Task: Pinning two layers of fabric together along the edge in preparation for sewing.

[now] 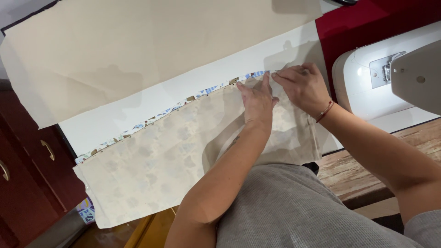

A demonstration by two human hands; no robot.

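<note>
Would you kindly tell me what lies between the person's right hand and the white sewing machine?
In the head view, between the right hand and the white sewing machine lies a strip of red cloth.

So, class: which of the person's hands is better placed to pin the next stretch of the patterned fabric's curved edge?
Probably the left hand: it lies flat on the patterned fabric, fingertips at the curved edge, nearest the remaining stretch. The right hand is at the edge's far end.
</note>
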